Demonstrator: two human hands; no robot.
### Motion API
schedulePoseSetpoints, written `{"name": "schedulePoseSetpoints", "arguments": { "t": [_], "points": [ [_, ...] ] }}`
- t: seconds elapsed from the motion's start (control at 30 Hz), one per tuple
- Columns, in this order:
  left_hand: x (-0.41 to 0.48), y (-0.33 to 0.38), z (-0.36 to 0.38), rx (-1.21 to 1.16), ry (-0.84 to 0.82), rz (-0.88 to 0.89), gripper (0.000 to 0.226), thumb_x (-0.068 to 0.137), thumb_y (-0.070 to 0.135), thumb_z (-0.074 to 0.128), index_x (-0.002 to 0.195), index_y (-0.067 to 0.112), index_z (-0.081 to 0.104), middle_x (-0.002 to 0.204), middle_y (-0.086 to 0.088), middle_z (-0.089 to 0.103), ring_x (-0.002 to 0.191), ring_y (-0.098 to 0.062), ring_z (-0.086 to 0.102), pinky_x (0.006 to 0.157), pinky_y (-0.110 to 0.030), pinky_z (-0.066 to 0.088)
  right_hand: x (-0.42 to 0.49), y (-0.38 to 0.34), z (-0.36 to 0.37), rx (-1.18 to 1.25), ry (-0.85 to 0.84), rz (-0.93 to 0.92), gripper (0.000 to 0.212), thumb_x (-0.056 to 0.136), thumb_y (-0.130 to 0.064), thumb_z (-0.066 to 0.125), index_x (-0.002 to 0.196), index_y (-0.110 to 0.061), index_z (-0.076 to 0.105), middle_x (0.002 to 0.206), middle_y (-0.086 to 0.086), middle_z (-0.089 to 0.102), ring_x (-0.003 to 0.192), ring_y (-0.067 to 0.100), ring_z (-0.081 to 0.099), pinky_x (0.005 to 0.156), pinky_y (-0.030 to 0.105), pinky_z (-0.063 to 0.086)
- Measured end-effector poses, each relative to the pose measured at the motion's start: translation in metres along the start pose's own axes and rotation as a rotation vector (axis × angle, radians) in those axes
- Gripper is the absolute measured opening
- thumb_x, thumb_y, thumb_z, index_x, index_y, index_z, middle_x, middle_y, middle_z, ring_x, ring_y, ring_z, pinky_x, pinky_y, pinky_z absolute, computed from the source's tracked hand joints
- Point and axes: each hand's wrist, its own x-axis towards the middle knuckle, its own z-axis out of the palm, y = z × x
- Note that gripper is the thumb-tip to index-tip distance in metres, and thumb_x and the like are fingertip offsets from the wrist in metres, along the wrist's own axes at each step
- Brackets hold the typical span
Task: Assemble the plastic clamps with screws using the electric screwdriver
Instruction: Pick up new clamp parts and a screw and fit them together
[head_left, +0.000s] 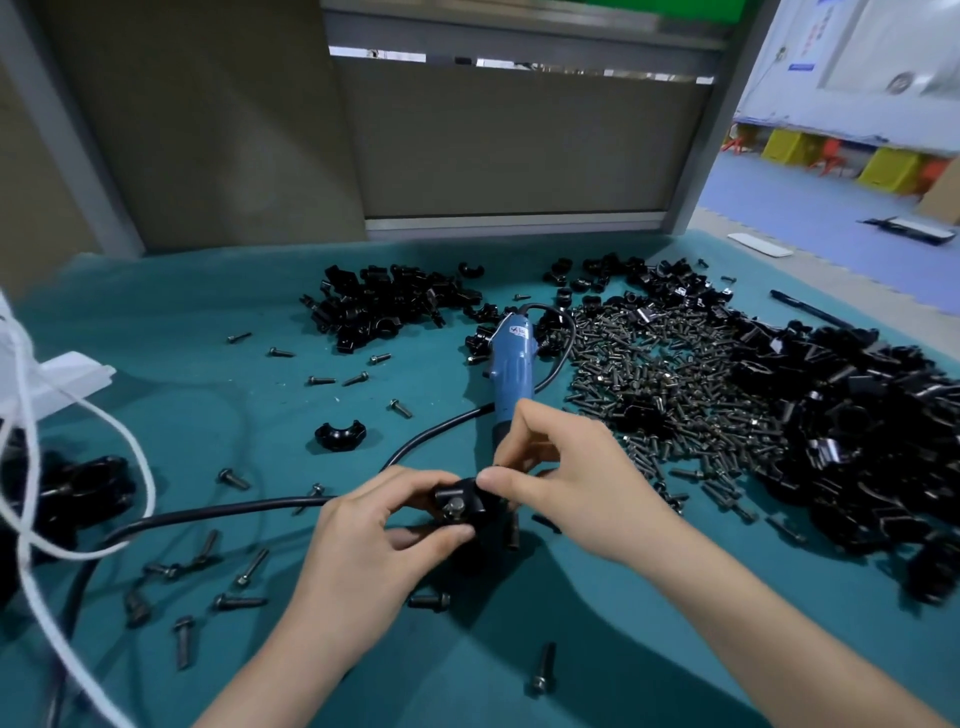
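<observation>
1. While both hands meet at lower ctr of frame, the black plastic clamp sits btwn them, just above the teal mat.
2. L hand grips clamp from its left side, thumb under it, fingers curled over top.
3. R hand pinches clamp's upper-right edge, thumb on top.
4. Screw head shows in clamp's face, btwn the two thumbs.
5. Blue electric screwdriver lies on mat just behind R hand.
6. Screw pile lies right of ctr.
</observation>
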Motion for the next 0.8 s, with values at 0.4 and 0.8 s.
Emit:
{"name": "schedulePoseSetpoints", "arguments": {
  "t": [0.4, 0.8],
  "points": [
    [0.0012, 0.0013, -0.0013, -0.035, 0.005, -0.014, 0.037, 0.07, 0.001, 0.082, 0.089, 0.03, 0.073, 0.086, 0.013, 0.068, 0.081, -0.003, 0.065, 0.064, -0.015, 0.054, 0.0008, 0.0016, -0.0046, -0.096, -0.076, -0.134, 0.015, 0.081, -0.001, 0.075, 0.087, -0.015, 0.073, 0.088, -0.004, 0.074, 0.083, 0.011, 0.069, 0.08, 0.024, 0.054],
    [0.002, 0.0048, 0.0005, -0.051, -0.027, -0.015, 0.036, 0.07, 0.0, 0.082, 0.09, 0.029, 0.073, 0.085, 0.014, 0.067, 0.083, -0.004, 0.065, 0.066, -0.014, 0.053, -0.0052, -0.0015, -0.0038, 0.185, -0.098, 0.153, 0.018, 0.085, 0.001, 0.068, 0.083, -0.016, 0.072, 0.075, 0.004, 0.072, 0.067, 0.016, 0.07, 0.061, 0.025, 0.058]
  ]
}}
